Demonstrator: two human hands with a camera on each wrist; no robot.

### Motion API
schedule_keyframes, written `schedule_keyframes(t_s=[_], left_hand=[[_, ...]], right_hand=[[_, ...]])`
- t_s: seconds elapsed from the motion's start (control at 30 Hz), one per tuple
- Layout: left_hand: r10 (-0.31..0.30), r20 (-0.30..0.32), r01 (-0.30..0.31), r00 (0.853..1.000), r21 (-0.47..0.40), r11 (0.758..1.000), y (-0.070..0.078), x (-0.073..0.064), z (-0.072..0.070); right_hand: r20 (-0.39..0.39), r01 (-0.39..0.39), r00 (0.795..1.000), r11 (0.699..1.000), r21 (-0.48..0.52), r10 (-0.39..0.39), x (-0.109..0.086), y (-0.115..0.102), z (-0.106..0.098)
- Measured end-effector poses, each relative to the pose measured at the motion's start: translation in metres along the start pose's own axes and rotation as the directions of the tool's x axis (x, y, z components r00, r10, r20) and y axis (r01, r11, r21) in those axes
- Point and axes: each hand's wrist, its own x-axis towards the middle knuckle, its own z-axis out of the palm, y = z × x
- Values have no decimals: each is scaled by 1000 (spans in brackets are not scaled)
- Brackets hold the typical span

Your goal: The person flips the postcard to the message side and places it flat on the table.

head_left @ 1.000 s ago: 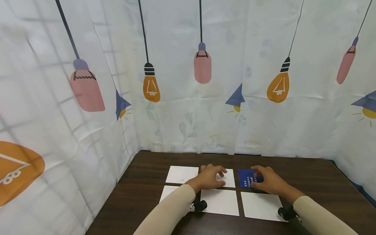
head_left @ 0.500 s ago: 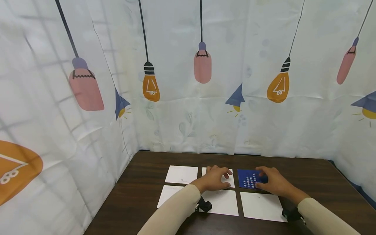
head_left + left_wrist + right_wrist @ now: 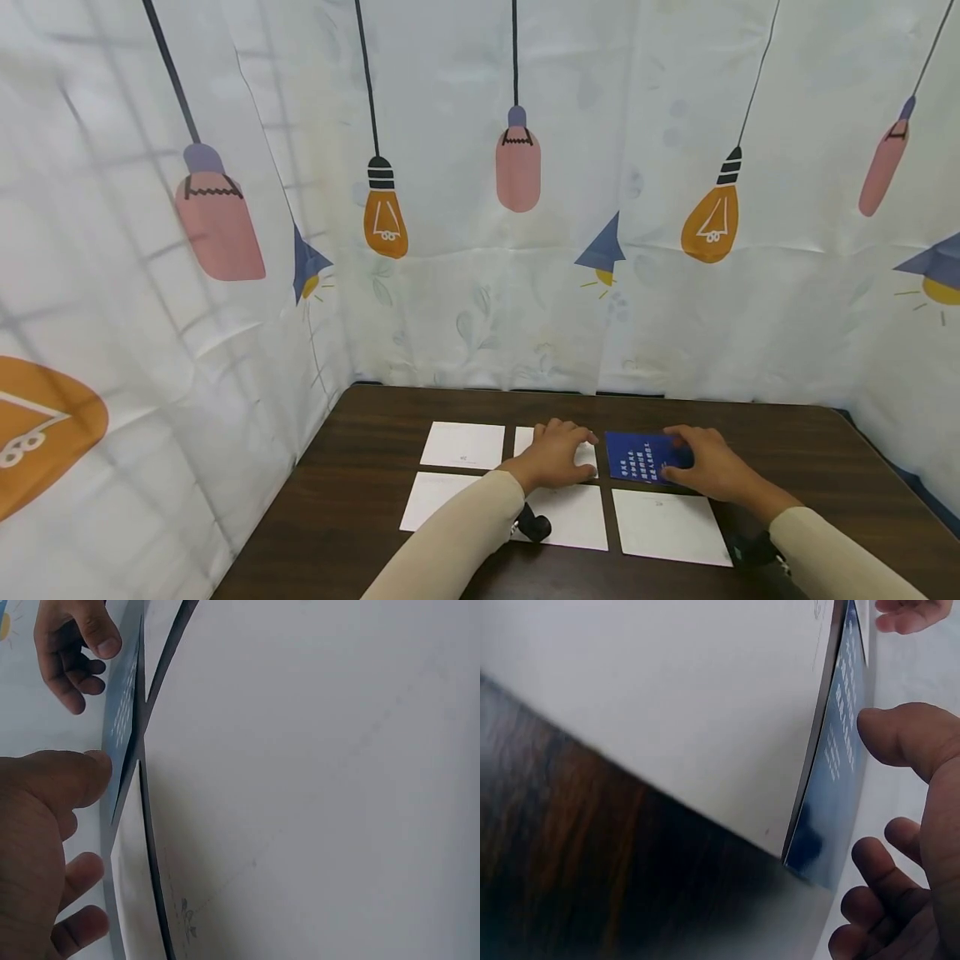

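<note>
A blue card (image 3: 628, 457) with rows of white characters lies flat on the dark wood table, in the back row at the right. My right hand (image 3: 708, 462) hovers over its right end, thumb and fingers loosely bent and spread apart. In the right wrist view nothing sits between that thumb (image 3: 900, 739) and the fingers. Farther left, my left hand (image 3: 557, 457) is above a white card (image 3: 525, 439), which it partly covers. The left wrist view shows its thumb (image 3: 82, 776) and fingers apart, holding nothing.
Another white card (image 3: 462, 444) lies at the back left. In the front row are a left white card (image 3: 431, 496), a middle one (image 3: 577, 515) and a right one (image 3: 670, 527). A curtain (image 3: 465, 317) printed with lamps surrounds the dark table (image 3: 337, 500).
Both hands have drifted a little to the right, still above the cards. More of the blue card shows beside my right hand. The cards keep their places.
</note>
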Motion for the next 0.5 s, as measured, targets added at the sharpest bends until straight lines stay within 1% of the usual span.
schedule_keyframes(t_s=[0.13, 0.5], left_hand=[[-23, -2, 23, 1000, 24, 999, 4, 3, 2], [-81, -17, 82, 997, 57, 995, 10, 12, 8]], right_hand=[[-2, -4, 1000, 1000, -23, 4, -1, 5, 0], [-3, -18, 1000, 999, -39, 17, -3, 17, -3]])
